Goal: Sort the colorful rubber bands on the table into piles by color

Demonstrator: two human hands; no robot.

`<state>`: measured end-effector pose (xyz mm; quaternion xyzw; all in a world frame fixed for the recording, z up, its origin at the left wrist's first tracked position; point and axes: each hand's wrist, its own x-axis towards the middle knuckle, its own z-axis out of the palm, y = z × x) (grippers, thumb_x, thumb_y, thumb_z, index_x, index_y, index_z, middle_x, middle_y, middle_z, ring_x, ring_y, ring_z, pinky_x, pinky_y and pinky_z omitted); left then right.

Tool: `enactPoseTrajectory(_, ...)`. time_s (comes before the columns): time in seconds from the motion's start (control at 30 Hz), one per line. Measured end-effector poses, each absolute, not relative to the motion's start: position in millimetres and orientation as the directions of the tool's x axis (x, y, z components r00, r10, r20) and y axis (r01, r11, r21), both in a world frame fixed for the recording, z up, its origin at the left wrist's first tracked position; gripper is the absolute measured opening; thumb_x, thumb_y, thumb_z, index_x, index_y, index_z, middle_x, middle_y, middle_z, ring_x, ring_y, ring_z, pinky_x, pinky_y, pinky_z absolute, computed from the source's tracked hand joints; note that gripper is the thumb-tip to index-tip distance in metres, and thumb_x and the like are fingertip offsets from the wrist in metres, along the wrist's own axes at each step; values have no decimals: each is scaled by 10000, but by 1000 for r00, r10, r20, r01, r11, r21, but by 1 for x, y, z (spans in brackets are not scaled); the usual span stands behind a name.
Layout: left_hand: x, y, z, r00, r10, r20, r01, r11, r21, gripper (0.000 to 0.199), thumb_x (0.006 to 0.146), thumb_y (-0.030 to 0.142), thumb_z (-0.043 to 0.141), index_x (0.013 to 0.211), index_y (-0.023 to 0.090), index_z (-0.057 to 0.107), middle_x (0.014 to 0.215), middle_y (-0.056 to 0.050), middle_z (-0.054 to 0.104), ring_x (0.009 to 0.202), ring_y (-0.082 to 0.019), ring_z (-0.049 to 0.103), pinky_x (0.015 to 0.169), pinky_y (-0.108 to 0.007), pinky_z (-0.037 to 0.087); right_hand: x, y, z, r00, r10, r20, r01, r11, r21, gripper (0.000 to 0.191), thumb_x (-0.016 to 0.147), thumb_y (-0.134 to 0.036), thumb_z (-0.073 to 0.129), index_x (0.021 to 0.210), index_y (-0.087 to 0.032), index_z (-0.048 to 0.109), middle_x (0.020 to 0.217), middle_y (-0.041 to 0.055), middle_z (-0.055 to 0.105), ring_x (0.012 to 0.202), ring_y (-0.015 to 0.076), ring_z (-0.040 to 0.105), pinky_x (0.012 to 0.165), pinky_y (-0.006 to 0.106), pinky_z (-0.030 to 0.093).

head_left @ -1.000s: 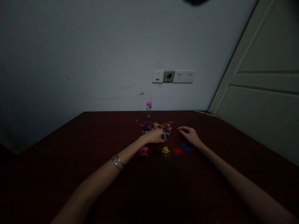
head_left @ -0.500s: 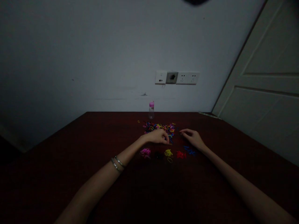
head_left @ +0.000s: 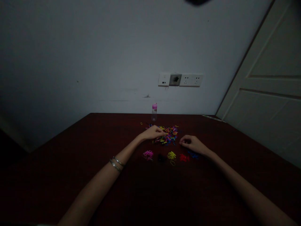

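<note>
A heap of small mixed-colour rubber bands lies on the dark red table. My left hand, with bracelets on its wrist, reaches over the heap's left side. Its fingers are pinched together at the bands; what is between them is too small to make out. Just right of the heap, my right hand rests low with thumb and fingertips brought together, their content unclear. Nearer me is a row of single-colour piles: pink bands, black bands, yellow bands, red bands and blue bands, the blue beside my right hand.
Behind the heap stands a clear bottle with a pink top. One loose yellow band lies left of it. A white wall with sockets rises at the table's far edge, and a panelled door is on the right.
My left hand has drawn back from above the yellow pile, away from me and leftward, onto the heap. My right fingertips have come slightly nearer to me. The view has shifted a little.
</note>
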<state>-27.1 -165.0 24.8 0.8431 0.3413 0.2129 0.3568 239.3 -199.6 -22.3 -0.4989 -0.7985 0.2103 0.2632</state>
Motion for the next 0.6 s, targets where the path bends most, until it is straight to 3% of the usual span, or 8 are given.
enactPoseTrajectory(0.13,-56,-140,11,479,861,174,461,-415,784,397,745,440,469,726,86,648,473,31,438,449,-71,361,455,-205,250,227,-207,-20,-377,890,255,705,455,-545,299,757,-436,532,806,-168,656,758,44,606,687,158,548,646,291,439)
enactPoseTrajectory(0.3,-94,-119,-4,282,931,231,474,-345,810,411,734,453,467,707,89,655,458,38,420,449,-71,359,461,-200,258,218,-212,-18,-451,847,281,693,531,-488,266,765,-415,547,853,-185,648,792,45,594,711,159,550,667,294,443)
enactPoseTrajectory(0.6,-118,-112,-23,83,986,147,391,-168,905,355,755,400,460,754,93,638,407,58,376,367,-54,295,415,-197,210,218,-211,-17,-513,804,300,669,594,-447,214,815,-350,502,837,-186,638,848,59,594,771,173,552,712,305,436)
